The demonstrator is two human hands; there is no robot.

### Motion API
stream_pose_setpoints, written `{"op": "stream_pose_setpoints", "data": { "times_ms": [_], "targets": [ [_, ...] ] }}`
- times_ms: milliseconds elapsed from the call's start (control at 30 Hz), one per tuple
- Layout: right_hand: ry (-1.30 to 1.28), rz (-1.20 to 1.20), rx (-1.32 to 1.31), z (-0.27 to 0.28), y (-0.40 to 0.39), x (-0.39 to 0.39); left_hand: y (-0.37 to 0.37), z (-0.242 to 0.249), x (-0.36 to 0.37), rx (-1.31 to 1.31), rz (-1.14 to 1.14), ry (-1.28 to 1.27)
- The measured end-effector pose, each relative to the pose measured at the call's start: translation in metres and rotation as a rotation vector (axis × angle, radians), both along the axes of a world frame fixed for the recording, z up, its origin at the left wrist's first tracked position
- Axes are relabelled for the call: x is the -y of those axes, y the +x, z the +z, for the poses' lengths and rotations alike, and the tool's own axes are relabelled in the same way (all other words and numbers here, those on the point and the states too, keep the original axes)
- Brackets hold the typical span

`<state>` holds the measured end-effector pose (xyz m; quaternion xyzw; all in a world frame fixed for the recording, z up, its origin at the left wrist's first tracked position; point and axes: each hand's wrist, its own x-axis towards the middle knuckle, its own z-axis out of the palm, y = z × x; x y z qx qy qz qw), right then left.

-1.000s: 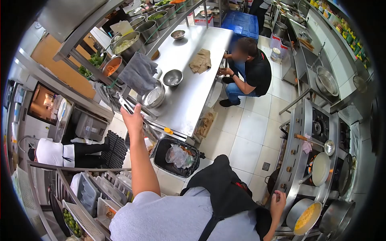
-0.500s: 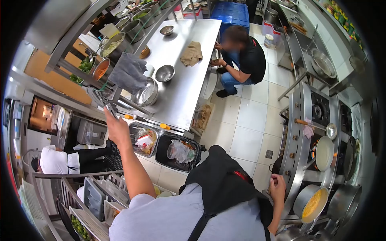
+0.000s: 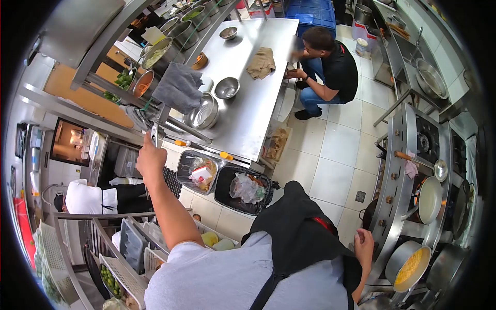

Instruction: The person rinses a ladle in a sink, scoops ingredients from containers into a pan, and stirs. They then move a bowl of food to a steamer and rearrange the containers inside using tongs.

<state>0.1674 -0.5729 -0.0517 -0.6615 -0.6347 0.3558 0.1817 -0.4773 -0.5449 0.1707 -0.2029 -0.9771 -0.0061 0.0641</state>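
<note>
My left hand [image 3: 151,163] is stretched out toward the rail at the table's near left corner. Its fingers are closed round slim metal tongs [image 3: 154,131], whose upper end shows above the hand. Grey-looking utensils [image 3: 136,118] hang from the rail just behind. A grey cloth [image 3: 179,87] is draped over the shelf frame near them. My right hand [image 3: 365,245] is low at my side by the stove front [image 3: 378,204], its fingers loosely bent and nothing visible in them.
Two bins [image 3: 222,194] stand at the table's [image 3: 243,116] near end. A person [image 3: 330,70] crouches at its right side; another person [image 3: 85,199] is at the far left. The stove holds a pan [image 3: 430,200] over flame and a pot with yellow food [image 3: 408,268].
The view has shifted, so the room sits further right in frame. My left hand has drawn slightly away from the hanging utensils with the tongs. The crouching person's head has turned.
</note>
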Motion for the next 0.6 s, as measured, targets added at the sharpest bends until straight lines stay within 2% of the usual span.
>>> {"op": "stream_pose_setpoints", "data": {
  "times_ms": [233, 333, 467, 600],
  "targets": [
    [-0.017, 0.022, -0.017, -0.007, 0.004, -0.005, -0.021, -0.01, 0.01, -0.067, 0.01, 0.047],
    [-0.012, 0.032, -0.046, -0.007, 0.002, -0.014, -0.044, -0.02, 0.01, -0.325, -0.106, 0.101],
    [-0.005, 0.069, -0.008, 0.0, -0.004, -0.024, -0.051, -0.015, 0.011, -0.308, -0.122, 0.106],
    [0.022, 0.1, 0.009, -0.005, -0.001, -0.026, -0.04, -0.005, 0.016, -0.171, -0.113, 0.197]
  ]
}}
